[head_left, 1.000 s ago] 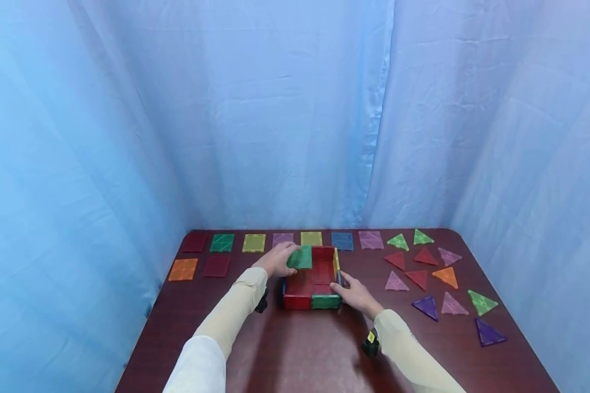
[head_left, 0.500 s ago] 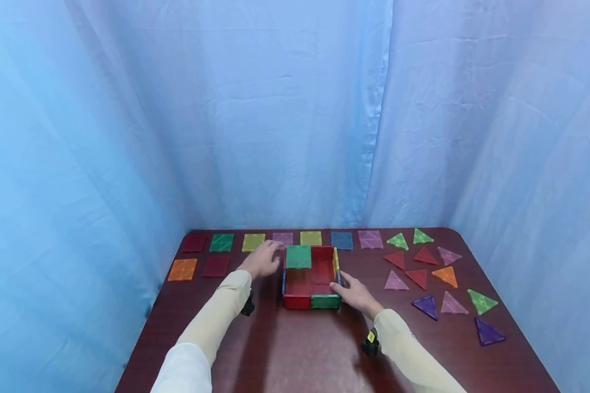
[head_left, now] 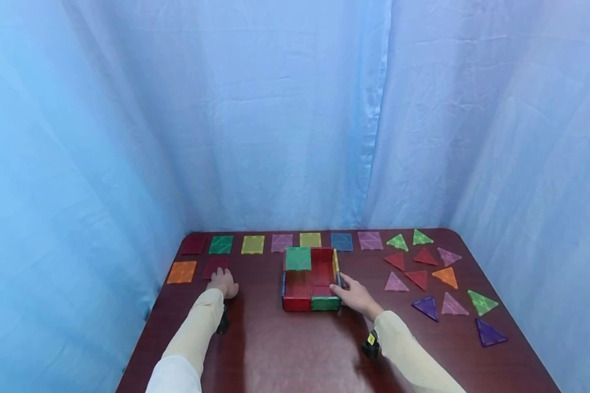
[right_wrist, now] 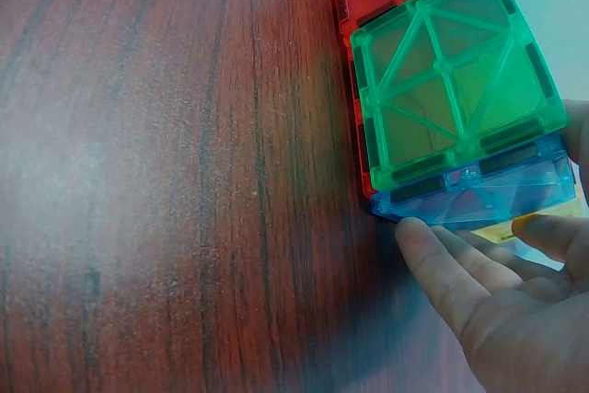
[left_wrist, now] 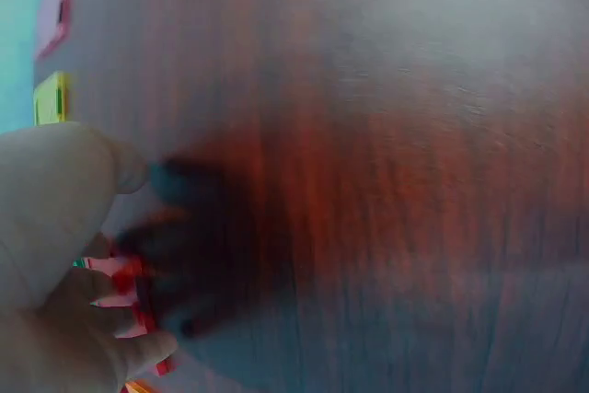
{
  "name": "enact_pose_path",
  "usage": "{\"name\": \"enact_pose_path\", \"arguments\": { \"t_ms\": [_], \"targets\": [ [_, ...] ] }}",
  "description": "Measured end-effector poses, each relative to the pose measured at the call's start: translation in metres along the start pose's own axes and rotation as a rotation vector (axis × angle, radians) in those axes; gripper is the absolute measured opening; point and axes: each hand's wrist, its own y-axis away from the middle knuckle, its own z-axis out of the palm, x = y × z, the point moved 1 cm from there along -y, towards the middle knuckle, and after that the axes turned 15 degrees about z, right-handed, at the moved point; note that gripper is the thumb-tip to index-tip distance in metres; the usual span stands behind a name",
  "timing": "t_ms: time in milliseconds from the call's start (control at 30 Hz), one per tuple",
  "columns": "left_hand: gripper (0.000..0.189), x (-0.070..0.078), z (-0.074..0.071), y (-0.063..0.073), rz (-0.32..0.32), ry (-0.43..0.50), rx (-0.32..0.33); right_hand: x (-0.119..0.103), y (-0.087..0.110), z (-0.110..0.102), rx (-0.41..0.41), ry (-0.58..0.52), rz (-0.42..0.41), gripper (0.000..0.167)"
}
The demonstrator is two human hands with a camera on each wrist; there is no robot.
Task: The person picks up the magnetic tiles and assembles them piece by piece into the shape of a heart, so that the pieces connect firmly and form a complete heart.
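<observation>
A low open box of magnetic tiles (head_left: 297, 303) stands mid-table, with red and green front walls and a red floor. One green square tile (head_left: 298, 258) lies flat across its back left corner. My right hand (head_left: 356, 296) holds the right wall, thumb over the top edge and fingers along the outside. In the right wrist view those fingers touch the blue tile (right_wrist: 479, 192) beside the green front tile (right_wrist: 460, 75). My left hand (head_left: 223, 283) is at the left, fingers spread, overlapping the near edge of a dark red square tile (head_left: 215, 266); it holds nothing.
A row of square tiles, among them a yellow tile (head_left: 253, 245) and a blue tile (head_left: 341, 242), lines the table's back edge. An orange tile (head_left: 181, 272) lies far left. Several triangles, including a purple triangle (head_left: 490, 332), are spread right. Blue curtains (head_left: 275, 136) surround the table.
My left hand let go of the green square tile on top of the box and moved left and nearer, to the dark red tile. My right hand has stayed at the box's right wall.
</observation>
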Motion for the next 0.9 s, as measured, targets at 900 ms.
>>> {"name": "enact_pose_path", "arguments": {
  "t_ms": [900],
  "targets": [
    [0.065, 0.021, 0.024, -0.008, 0.207, -0.139, 0.147, 0.002, 0.001, 0.003, 0.003, -0.034, 0.005, 0.072]
  ]
}}
